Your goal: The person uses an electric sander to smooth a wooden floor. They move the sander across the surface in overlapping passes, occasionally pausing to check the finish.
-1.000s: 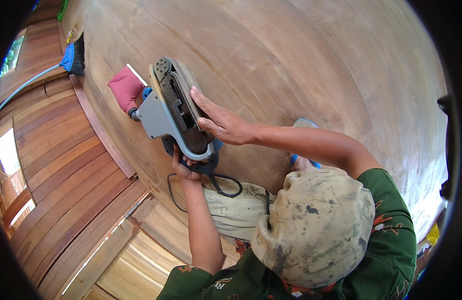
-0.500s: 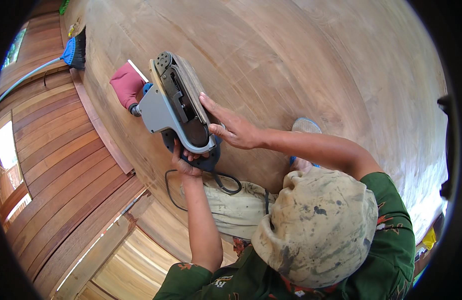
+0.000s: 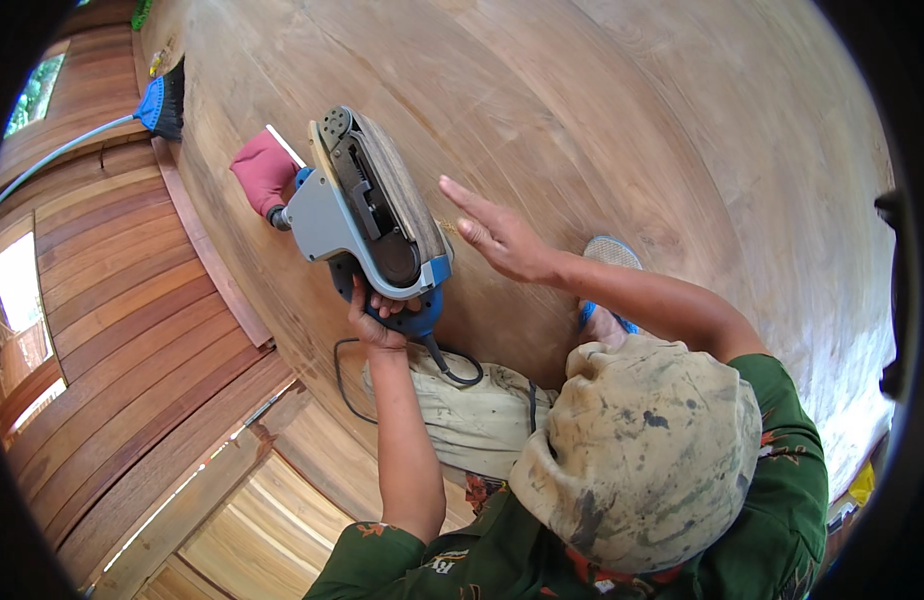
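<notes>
My left hand [image 3: 380, 318] grips the blue rear handle of a grey belt sander [image 3: 367, 205]. The sander is tipped on its side above the wide wooden surface [image 3: 602, 110], so its brown sanding belt faces right. A red dust bag [image 3: 262, 170] hangs off its far left end. My right hand [image 3: 502, 238] hovers just right of the sander, fingers straight and apart, touching nothing. The black power cord [image 3: 452, 372] loops down from the handle over my knee.
A blue broom head [image 3: 162, 105] with a long pale handle lies at the upper left. My foot in a blue sandal [image 3: 610, 255] rests on the wood near my right wrist. Plank flooring [image 3: 122, 300] and a wooden ledge run along the left.
My right hand has lifted off the top of the sander and opened beside it. The sander has moved a little to the right and tipped further onto its side.
</notes>
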{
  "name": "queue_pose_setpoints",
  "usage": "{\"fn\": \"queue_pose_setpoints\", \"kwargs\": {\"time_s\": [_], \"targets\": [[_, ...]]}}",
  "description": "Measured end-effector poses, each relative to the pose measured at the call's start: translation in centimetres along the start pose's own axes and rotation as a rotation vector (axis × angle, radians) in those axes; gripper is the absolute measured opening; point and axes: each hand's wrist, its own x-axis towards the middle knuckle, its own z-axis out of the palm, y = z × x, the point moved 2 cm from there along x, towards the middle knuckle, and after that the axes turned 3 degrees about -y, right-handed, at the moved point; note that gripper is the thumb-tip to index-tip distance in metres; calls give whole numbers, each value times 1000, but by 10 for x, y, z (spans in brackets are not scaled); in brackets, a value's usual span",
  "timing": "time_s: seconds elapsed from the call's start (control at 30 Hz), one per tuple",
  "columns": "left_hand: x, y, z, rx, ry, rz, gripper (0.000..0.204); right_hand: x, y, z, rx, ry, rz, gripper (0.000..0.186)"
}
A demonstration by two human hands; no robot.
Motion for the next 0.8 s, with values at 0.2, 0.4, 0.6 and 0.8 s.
{"fn": "queue_pose_setpoints", "kwargs": {"time_s": [0.2,0.4,0.6,0.8], "targets": [[-1,-2,-5,-26,-33,-7,26,-42,-9,-13,-102,19,83,32],[6,3,-12,-96,-123,-35,30,-52,0,-84,-441,335,136,19],[3,6,-18,-120,-157,-31,32,-60,9,-109,-521,412,178,17],[2,5,-17,-128,-161,-26,32,-61,18,-114,-526,437,171,18]]}}
